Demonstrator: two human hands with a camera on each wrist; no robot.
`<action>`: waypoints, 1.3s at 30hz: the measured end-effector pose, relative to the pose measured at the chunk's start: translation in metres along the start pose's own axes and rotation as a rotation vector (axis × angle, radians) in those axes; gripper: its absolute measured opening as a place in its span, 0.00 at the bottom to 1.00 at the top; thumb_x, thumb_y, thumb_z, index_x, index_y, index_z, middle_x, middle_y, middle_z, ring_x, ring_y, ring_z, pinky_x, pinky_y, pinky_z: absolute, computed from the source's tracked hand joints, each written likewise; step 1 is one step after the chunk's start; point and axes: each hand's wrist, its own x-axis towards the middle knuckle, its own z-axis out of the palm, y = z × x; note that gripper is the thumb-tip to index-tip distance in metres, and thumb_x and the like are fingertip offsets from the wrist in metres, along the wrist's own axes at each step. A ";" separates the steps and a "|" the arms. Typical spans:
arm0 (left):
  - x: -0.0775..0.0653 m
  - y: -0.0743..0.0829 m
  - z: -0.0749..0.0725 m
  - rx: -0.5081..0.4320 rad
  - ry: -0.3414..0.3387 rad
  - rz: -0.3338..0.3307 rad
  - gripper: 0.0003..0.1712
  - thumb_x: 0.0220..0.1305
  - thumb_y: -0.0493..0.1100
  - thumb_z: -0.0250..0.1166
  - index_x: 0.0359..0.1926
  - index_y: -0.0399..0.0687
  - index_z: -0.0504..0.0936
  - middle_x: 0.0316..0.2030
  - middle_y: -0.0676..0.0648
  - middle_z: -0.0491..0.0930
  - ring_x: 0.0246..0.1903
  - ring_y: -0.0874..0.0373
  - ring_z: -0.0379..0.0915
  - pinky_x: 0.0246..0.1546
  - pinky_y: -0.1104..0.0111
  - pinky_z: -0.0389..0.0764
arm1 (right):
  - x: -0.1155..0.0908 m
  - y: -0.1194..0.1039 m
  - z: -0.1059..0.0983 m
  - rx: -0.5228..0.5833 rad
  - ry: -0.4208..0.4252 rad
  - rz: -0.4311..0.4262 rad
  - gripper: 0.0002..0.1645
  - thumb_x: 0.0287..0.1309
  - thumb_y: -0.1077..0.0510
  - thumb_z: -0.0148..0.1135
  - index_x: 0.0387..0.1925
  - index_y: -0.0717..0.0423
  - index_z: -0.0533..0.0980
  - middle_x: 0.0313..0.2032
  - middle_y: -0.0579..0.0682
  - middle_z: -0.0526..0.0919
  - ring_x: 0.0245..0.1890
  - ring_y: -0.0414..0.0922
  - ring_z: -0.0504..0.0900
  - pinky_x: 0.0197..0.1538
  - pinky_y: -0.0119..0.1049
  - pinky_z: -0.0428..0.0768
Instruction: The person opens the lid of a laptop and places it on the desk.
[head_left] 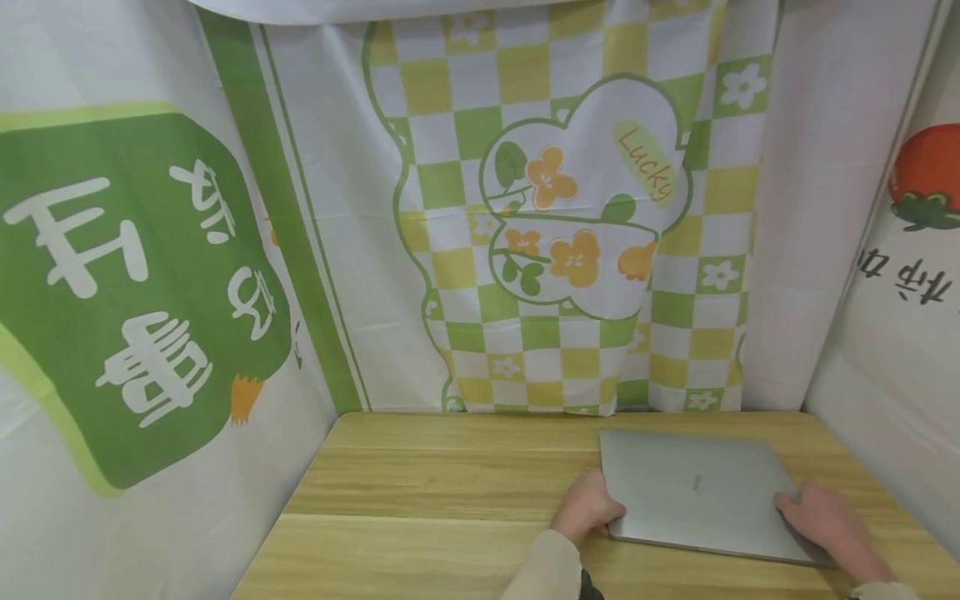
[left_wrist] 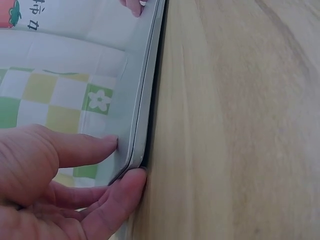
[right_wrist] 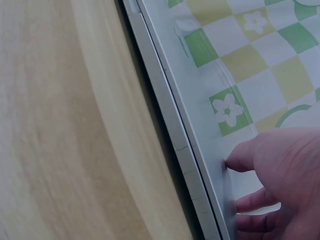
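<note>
A closed silver laptop [head_left: 682,508] lies over the wooden table, its lid up and a small logo at its middle. My left hand [head_left: 587,505] grips its left side near the front corner. In the left wrist view, the thumb rests on the lid while fingers curl about the corner from the side and below. At the opposite side, my right hand [head_left: 821,518] holds the laptop's right edge. The right wrist view shows that thumb on the lid, with the other fingers [right_wrist: 255,200] curled at the side edge and their tips partly hidden.
The wooden table [head_left: 390,483] extends to the left of the laptop. Behind it hangs a green and yellow checked cloth [head_left: 442,183]. White printed cloth walls [head_left: 885,358] flank both sides of the table. The laptop's lid mirrors the checked pattern in both wrist views.
</note>
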 end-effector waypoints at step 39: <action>-0.010 -0.017 -0.018 -0.077 -0.048 -0.021 0.11 0.50 0.31 0.71 0.31 0.36 0.76 0.20 0.46 0.74 0.12 0.54 0.76 0.14 0.69 0.80 | -0.012 -0.025 0.002 -0.004 -0.011 -0.032 0.28 0.67 0.45 0.47 0.30 0.68 0.72 0.23 0.53 0.72 0.25 0.46 0.70 0.25 0.37 0.69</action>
